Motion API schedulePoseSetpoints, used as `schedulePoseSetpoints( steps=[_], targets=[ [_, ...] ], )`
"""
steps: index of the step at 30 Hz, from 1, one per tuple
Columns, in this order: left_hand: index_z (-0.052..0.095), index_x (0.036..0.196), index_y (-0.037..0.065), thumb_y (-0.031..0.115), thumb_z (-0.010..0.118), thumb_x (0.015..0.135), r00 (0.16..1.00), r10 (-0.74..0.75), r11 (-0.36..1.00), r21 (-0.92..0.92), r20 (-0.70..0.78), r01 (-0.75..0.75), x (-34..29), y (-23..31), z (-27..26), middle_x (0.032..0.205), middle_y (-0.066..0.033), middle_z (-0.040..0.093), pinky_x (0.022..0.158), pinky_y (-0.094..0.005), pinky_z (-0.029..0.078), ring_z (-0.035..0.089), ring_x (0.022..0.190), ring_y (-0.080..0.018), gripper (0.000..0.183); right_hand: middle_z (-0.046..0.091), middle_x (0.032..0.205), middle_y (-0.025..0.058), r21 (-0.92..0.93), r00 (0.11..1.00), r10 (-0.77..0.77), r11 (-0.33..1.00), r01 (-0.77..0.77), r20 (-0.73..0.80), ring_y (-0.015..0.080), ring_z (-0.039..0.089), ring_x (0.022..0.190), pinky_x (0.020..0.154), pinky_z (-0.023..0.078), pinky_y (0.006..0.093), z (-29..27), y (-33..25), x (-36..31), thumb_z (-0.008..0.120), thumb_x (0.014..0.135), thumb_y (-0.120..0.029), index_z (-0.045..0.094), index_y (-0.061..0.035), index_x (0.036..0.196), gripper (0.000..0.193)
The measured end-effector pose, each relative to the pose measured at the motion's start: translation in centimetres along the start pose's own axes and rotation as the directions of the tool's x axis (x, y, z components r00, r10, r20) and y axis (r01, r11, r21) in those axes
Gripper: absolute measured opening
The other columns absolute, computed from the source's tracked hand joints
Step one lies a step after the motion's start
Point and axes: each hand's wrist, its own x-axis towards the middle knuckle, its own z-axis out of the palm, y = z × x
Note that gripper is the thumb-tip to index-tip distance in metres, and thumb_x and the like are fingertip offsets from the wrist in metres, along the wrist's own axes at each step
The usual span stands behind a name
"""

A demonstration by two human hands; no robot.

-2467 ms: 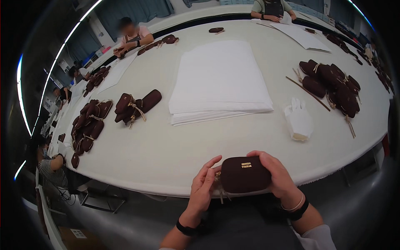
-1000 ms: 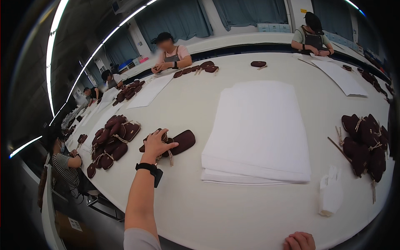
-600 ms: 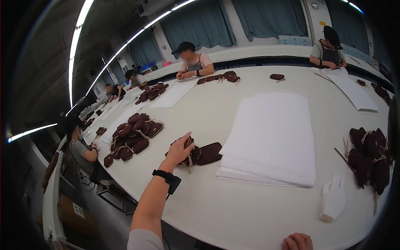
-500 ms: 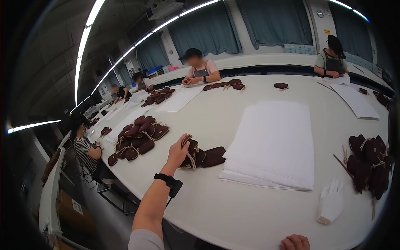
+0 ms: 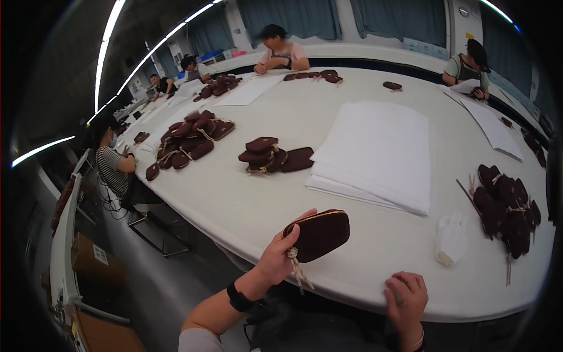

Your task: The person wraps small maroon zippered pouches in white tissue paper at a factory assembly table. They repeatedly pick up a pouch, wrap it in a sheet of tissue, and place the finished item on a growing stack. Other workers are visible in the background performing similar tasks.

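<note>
In my left hand (image 5: 277,258), above the table's near edge, is a dark maroon zip pouch (image 5: 324,237). The hand is closed round the pouch's left end, thumb on the side toward me. A knotted beige cord (image 5: 299,273) dangles from that end. My right hand (image 5: 406,302) rests at the near table edge, fingers loosely bent and a little apart, with nothing visible in them. Farther in stands a small stack of like pouches (image 5: 261,154), and one pouch (image 5: 299,159) lies flat between it and the white sheets (image 5: 375,158).
A larger heap of pouches (image 5: 187,141) sits to the left, another heap (image 5: 510,205) to the right. Near the right heap lies a white glove (image 5: 451,237). Several co-workers sit round the white table (image 5: 246,199). A cardboard box (image 5: 97,258) stands at lower left.
My left hand has lifted a pouch off the small stack and brought it toward me. My right hand has come further into view at the table edge. The view has tilted down.
</note>
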Motion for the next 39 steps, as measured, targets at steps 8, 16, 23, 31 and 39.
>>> schedulePoseSetpoints(
  steps=[8, 16, 23, 31, 39],
  targets=[
    [0.033, 0.156, 0.003, 0.034, 0.045, 0.109, 0.985, -0.147, 0.989, 0.004, 0.09, 0.147, 0.9, -4.0, -0.7, 0.151, -0.0136, 0.047, 0.116, -0.0358, 0.039, 0.047, 0.139, -0.0225, 0.057, 0.068, 0.11, 0.0151, 0.312, 0.99, 0.119, 0.941, -0.135, 0.07, 0.0288, 0.067, 0.099, 0.084, 0.055, 0.0363, -0.4, -2.7, 3.0, 0.075, 0.084, -0.006, 0.066, -0.003, 0.122, 0.04],
    [0.009, 0.162, 0.005, 0.056, 0.045, 0.102, 0.868, 0.148, 0.712, 0.558, 0.474, -0.426, -2.0, -7.2, 2.9, 0.168, -0.0235, -0.003, 0.123, -0.0509, 0.009, 0.002, 0.156, -0.0398, 0.087, 0.068, 0.107, 0.0136, 0.667, 0.918, 0.13, 0.65, -0.365, 0.375, 0.0229, 0.071, 0.096, 0.082, 0.058, 0.0338, 3.1, -4.9, 5.4, 0.066, 0.099, -0.019, 0.057, 0.0012, 0.124, 0.034],
    [0.024, 0.16, 0.002, 0.051, 0.029, 0.107, 0.888, 0.122, 0.671, 0.623, 0.443, -0.403, -1.5, -6.1, 1.4, 0.167, -0.0258, 0.004, 0.122, -0.0493, 0.018, 0.013, 0.154, -0.0418, 0.072, 0.068, 0.094, 0.0137, 0.567, 0.891, 0.129, 0.729, -0.383, 0.436, 0.022, 0.069, 0.084, 0.075, 0.056, 0.0338, 4.1, -4.1, 5.8, 0.062, 0.099, -0.018, 0.061, 0.0022, 0.107, 0.021],
    [0.033, 0.156, -0.001, 0.058, 0.025, 0.106, 0.859, 0.187, 0.569, 0.66, 0.476, -0.49, -1.9, -6.5, 1.2, 0.165, -0.0281, 0.009, 0.114, -0.0491, 0.036, 0.033, 0.145, -0.0441, 0.078, 0.067, 0.085, 0.0136, 0.589, 0.926, 0.085, 0.749, -0.302, 0.367, 0.0242, 0.068, 0.073, 0.064, 0.052, 0.0335, 3.6, -4.8, 6.1, 0.069, 0.093, -0.019, 0.063, 0.0005, 0.099, 0.022],
    [0.042, 0.151, -0.004, 0.03, 0.035, 0.104, 0.873, 0.188, 0.595, 0.654, 0.451, -0.466, -2.2, -6.1, 1.3, 0.162, -0.029, 0.02, 0.11, -0.0481, 0.042, 0.046, 0.136, -0.0422, 0.058, 0.067, 0.08, 0.0082, 0.501, 0.937, 0.061, 0.832, -0.238, 0.344, 0.0245, 0.064, 0.068, 0.061, 0.051, 0.0335, 2.8, -5.5, 6.1, 0.073, 0.09, -0.025, 0.066, -0.0046, 0.09, 0.021]
  ],
)
